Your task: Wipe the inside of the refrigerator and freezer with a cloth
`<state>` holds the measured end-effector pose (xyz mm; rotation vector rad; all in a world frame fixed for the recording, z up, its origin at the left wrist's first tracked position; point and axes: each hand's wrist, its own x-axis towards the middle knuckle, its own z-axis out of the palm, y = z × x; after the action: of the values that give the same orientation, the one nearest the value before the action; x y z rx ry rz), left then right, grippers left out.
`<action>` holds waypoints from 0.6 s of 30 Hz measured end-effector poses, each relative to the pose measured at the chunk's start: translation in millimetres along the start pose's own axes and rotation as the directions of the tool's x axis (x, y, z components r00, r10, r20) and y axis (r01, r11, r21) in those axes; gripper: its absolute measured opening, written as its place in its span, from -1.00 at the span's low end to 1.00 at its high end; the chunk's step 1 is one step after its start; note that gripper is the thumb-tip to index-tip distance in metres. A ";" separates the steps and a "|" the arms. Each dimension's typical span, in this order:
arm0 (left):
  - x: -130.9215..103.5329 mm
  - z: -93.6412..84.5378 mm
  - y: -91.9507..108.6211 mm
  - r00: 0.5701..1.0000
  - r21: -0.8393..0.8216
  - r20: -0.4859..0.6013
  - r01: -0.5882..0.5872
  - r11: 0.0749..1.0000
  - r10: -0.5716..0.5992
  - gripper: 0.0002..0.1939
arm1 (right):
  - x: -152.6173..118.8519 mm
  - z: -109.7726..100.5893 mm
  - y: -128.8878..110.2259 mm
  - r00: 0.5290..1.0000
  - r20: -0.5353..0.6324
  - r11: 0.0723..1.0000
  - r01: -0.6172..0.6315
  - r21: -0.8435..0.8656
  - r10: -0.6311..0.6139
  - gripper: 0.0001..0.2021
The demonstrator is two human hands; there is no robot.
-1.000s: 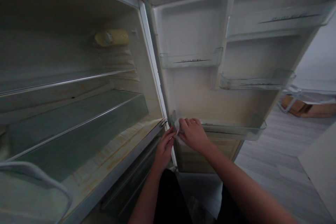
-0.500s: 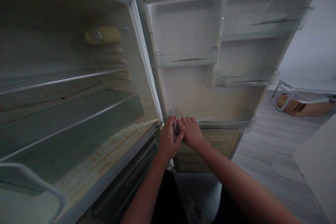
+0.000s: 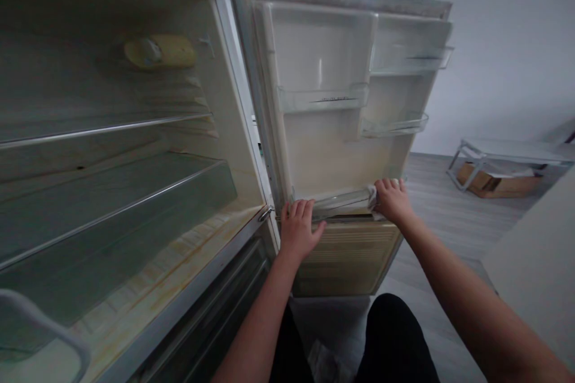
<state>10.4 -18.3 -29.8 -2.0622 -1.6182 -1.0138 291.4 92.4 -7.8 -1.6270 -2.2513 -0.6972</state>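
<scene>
The bottom shelf bin (image 3: 344, 203) of the open fridge door (image 3: 323, 158) is clear plastic and runs between my two hands. My left hand (image 3: 300, 227) lies at the bin's hinge-side end, fingers stretched over its rim and thumb apart. At the other end, my right hand (image 3: 393, 200) is closed around a white cloth (image 3: 372, 198), pressing it against the bin's rim. Part of the cloth is hidden under the fingers. Several other clear bins, such as a small one (image 3: 323, 99), sit higher on the door.
On the left stands the open fridge compartment with a glass shelf (image 3: 112, 209), stained along its front floor, and a yellowish lamp cover (image 3: 175, 51). A darker lower compartment (image 3: 215, 311) is below. A white bench (image 3: 516, 149) over a cardboard box (image 3: 498, 182) stands at the right.
My hands have come apart. The right hand has moved right along the bottom bin with the cloth; the left stays near the hinge. The door now appears at a different angle.
</scene>
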 end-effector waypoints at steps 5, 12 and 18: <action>-0.1 4.3 1.7 1.000 -0.021 -0.009 0.009 1.000 -0.009 -0.43 | 4.6 5.8 14.0 0.999 -0.013 0.998 0.050 0.023 -0.050 -0.54; -12.0 1.9 -9.0 0.990 -0.004 -0.141 -0.014 1.000 0.014 -0.57 | -38.3 7.6 34.9 0.975 -0.201 0.975 0.131 0.179 -0.094 -0.54; -25.8 -6.2 -32.2 0.970 -0.063 -0.243 -0.039 0.997 0.023 -0.58 | -106.5 16.6 29.7 0.859 -0.499 0.982 -0.029 0.186 0.120 -0.62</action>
<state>-24.5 -30.8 -49.0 -1.9114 -1.4424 -1.2699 355.3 22.5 -67.1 -1.2552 -1.7999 -0.7789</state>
